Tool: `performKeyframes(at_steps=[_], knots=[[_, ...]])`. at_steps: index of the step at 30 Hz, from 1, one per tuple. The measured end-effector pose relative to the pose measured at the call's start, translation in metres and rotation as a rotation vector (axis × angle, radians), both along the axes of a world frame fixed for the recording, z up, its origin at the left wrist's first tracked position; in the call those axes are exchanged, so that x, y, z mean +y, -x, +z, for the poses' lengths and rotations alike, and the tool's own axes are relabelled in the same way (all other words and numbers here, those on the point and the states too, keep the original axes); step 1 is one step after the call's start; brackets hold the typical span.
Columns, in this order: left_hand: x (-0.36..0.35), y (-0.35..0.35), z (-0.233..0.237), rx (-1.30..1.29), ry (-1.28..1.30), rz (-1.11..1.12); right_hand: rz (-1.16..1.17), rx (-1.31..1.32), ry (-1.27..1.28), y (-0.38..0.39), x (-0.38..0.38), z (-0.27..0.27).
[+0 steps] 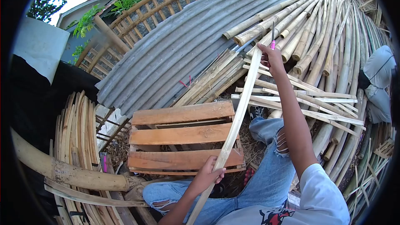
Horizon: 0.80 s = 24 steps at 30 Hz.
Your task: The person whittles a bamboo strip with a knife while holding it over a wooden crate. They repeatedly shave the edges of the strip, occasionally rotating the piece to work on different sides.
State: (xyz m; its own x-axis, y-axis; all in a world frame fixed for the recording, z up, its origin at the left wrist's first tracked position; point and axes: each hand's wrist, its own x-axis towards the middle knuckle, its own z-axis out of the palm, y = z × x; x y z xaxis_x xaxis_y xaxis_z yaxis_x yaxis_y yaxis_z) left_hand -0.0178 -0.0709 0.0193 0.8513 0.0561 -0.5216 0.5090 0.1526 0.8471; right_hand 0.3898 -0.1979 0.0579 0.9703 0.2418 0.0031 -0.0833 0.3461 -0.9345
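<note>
A long pale bamboo strip (238,118) runs slanting across the middle of the view, over the front of a wooden crate. My left hand (208,174) is closed around its lower part, near my knee. At the strip's upper end, my right hand (273,60) is closed on a knife (273,45) with a pink handle, its thin dark blade pointing up. The fingers of that hand also press against the strip's tip. Several split bamboo strips (308,98) lie crossed in a loose pile beside my right forearm.
An orange-brown slatted wooden crate (183,135) stands before my legs. Long bamboo poles (312,33) fan out at the right. Corrugated sheets (183,46) lean behind. At left are stacked bamboo strips (77,129) and a thick bamboo pole (71,168). Another person's leg (378,81) shows far right.
</note>
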Motion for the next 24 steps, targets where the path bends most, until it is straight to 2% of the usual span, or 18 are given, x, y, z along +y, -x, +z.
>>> performKeyframes(at_steps=[1,4,7,11,12,14,16,17,18,19,20,21,22,23,24], knots=[[-0.005,-0.014,0.004,-0.016,0.001,0.003,-0.094,0.032,-0.012,-0.011,-0.008,-0.01],[-0.011,-0.058,0.026,-0.108,-0.059,-0.071,-0.109,0.131,-0.261,-0.02,-0.025,-0.027],[0.001,-0.107,0.053,-0.135,-0.056,-0.099,-0.015,0.131,-0.299,-0.013,-0.033,-0.032],[0.031,-0.173,0.069,-0.139,-0.091,-0.174,-0.036,0.072,-0.298,-0.014,-0.037,-0.031],[0.035,-0.184,0.073,-0.151,-0.147,-0.187,-0.078,0.058,-0.257,-0.015,-0.04,-0.03],[0.04,-0.2,0.08,-0.174,-0.211,-0.198,-0.311,-0.06,-0.092,-0.019,-0.044,-0.027],[0.039,-0.21,0.089,-0.221,-0.682,-0.263,-0.518,-0.219,0.058,-0.02,-0.054,-0.025],[0.042,-0.215,0.085,-0.228,-0.682,-0.258,-0.605,-0.286,0.131,-0.024,-0.061,-0.026],[0.05,-0.223,0.074,-0.317,-0.843,-0.284,-0.739,-0.427,0.153,-0.032,-0.064,-0.033],[0.054,-0.227,0.07,-0.406,-1.003,-0.308,-0.831,-0.512,0.294,-0.03,-0.069,-0.028],[0.058,-0.229,0.064,-0.412,-1.002,-0.296,-0.844,-0.617,0.433,-0.027,-0.074,-0.024],[0.059,-0.229,0.062,-0.466,-1.134,-0.291,-0.853,-0.72,0.574,-0.014,-0.077,-0.008],[0.06,-0.228,0.061,-0.518,-1.265,-0.285,-0.848,-0.731,0.573,-0.001,-0.075,0.005],[0.062,-0.229,0.062,-0.519,-1.264,-0.276,-0.717,-0.818,0.623,0.012,-0.07,0.017],[0.064,-0.23,0.065,-0.463,-1.367,-0.334,-0.584,-0.902,0.671,0.022,-0.064,0.023]])
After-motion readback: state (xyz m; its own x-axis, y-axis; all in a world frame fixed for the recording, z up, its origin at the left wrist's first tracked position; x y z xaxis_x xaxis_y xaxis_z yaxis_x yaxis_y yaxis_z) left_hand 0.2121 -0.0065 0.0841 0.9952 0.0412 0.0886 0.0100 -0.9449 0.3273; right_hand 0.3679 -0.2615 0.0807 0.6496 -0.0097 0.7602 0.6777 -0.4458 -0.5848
